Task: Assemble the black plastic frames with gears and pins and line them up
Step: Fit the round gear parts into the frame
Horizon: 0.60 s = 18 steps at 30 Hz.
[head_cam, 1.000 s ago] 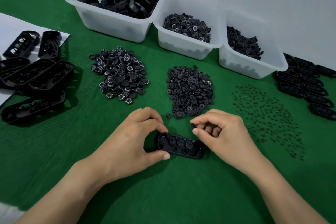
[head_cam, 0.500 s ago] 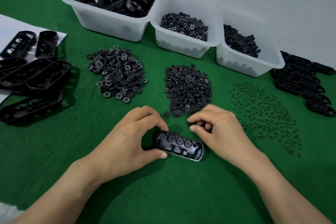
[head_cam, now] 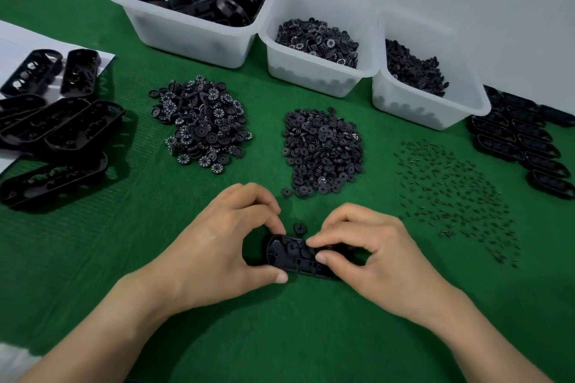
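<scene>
A black oval plastic frame (head_cam: 291, 256) with gears seated inside lies on the green mat near the front. My left hand (head_cam: 214, 246) grips its left end between thumb and fingers. My right hand (head_cam: 370, 253) pinches the frame's right part, thumb and forefinger over its middle, hiding that end. One loose small gear (head_cam: 299, 228) sits just behind the frame. Behind lie a pile of numbered gears (head_cam: 200, 126), a pile of plain black gears (head_cam: 322, 149) and scattered small pins (head_cam: 451, 196).
Three white bins stand at the back: one with frames (head_cam: 186, 28), one with numbered gears (head_cam: 311, 71), one with small gears (head_cam: 426, 106). Empty frames (head_cam: 56, 130) lie at the left, partly on white paper. A row of assembled frames (head_cam: 522, 140) lines the right edge.
My right hand has moved left onto the frame and now pinches it. A small gear now lies just behind the frame. The left hand keeps its hold.
</scene>
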Tool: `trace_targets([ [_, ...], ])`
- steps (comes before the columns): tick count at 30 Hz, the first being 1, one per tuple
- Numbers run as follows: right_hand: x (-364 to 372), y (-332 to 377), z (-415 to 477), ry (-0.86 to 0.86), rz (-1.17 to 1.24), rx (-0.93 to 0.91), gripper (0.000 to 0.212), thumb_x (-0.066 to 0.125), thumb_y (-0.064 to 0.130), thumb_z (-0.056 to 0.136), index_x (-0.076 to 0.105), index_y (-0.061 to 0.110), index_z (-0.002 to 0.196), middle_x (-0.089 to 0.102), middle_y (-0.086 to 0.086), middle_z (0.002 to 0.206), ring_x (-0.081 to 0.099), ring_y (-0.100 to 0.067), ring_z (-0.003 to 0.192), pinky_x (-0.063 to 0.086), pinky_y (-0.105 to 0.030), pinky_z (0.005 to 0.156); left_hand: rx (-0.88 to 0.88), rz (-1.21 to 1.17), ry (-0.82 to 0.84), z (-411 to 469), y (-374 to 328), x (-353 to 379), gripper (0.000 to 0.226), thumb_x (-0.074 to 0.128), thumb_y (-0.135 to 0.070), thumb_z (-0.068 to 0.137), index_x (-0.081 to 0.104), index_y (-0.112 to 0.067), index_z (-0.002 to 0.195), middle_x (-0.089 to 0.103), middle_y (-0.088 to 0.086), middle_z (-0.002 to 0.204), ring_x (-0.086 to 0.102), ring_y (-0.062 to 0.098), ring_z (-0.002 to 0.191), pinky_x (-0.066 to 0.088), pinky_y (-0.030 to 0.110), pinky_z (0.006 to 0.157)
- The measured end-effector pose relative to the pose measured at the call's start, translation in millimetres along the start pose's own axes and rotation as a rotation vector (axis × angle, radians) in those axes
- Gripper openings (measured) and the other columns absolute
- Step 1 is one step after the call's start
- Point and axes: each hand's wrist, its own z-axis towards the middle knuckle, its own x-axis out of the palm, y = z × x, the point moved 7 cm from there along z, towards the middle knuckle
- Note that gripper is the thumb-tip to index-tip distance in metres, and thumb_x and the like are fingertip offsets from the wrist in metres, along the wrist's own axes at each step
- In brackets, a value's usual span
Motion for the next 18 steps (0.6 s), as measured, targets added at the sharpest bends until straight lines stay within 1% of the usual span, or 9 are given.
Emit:
trace_targets([
  [3,2,6,1,-0.004,-0.061,-0.051,0.017,0.071,0.016,0.077,0.074,0.023,0.092,0.062,0.010,0.085,0.059,-0.005,0.076,0.051,-0.026,0.068,-0.008,0.000,0.013,0,0,1,0.038,0.074,-0.052,0.058,0.062,-0.032,0.087,0.046,-0.019,0.108,0.040,-0.004,0.106,0.026,0.005,0.091],
  [6,2,12,1,0.004,-0.138,-0.125,0.015,0.071,0.018,0.078,0.075,0.022,0.091,0.063,0.005,0.083,0.059,-0.011,0.073,0.051,-0.031,0.063,-0.011,0.004,0.017,1,1,1,0.037,0.075,-0.051,0.057,0.062,-0.032,0.087,0.047,-0.019,0.107,0.040,-0.004,0.106,0.024,0.003,0.091],
  [10,4,18,4,0.010,-0.260,-0.195,0.010,0.072,0.018,0.078,0.076,0.020,0.088,0.063,0.002,0.079,0.058,-0.015,0.067,0.051,-0.034,0.057,-0.012,0.006,0.022,1,1,1,0.037,0.073,-0.053,0.058,0.062,-0.034,0.087,0.046,-0.020,0.108,0.039,-0.004,0.106,0.025,0.004,0.091],
  [12,3,16,4,0.043,-0.188,-0.153,0.014,0.071,0.019,0.079,0.075,0.023,0.092,0.064,0.006,0.082,0.059,-0.010,0.069,0.051,-0.031,0.060,-0.012,0.006,0.024,2,1,1,0.037,0.074,-0.052,0.058,0.062,-0.034,0.088,0.046,-0.019,0.108,0.040,-0.003,0.105,0.025,0.005,0.090],
  [14,-1,8,8,0.069,-0.057,-0.047,0.023,0.068,0.022,0.080,0.071,0.029,0.102,0.063,0.015,0.086,0.058,-0.005,0.072,0.049,-0.020,0.064,-0.012,0.007,0.029,1,1,1,0.037,0.075,-0.052,0.058,0.062,-0.034,0.088,0.046,-0.018,0.108,0.040,-0.002,0.105,0.026,0.006,0.091],
  [16,-4,1,16,0.057,-0.094,0.001,0.027,0.065,0.021,0.083,0.068,0.032,0.108,0.061,0.018,0.087,0.056,0.000,0.073,0.040,-0.011,0.063,-0.013,0.013,0.037,1,2,1,0.038,0.073,-0.054,0.059,0.061,-0.035,0.089,0.045,-0.020,0.109,0.039,-0.003,0.106,0.026,0.006,0.091],
  [17,-2,-1,21,0.071,-0.141,0.006,0.026,0.065,0.020,0.084,0.068,0.032,0.108,0.059,0.017,0.087,0.053,0.004,0.071,0.035,-0.009,0.063,-0.013,0.015,0.040,1,2,2,0.038,0.073,-0.054,0.059,0.061,-0.035,0.089,0.044,-0.021,0.109,0.038,-0.003,0.107,0.025,0.006,0.091],
  [18,2,-1,26,0.102,-0.180,0.003,0.025,0.065,0.021,0.085,0.068,0.032,0.107,0.058,0.016,0.088,0.050,0.006,0.069,0.032,-0.010,0.064,-0.012,0.014,0.039,1,2,2,0.038,0.073,-0.054,0.059,0.061,-0.035,0.090,0.044,-0.021,0.109,0.038,-0.003,0.107,0.025,0.005,0.091],
])
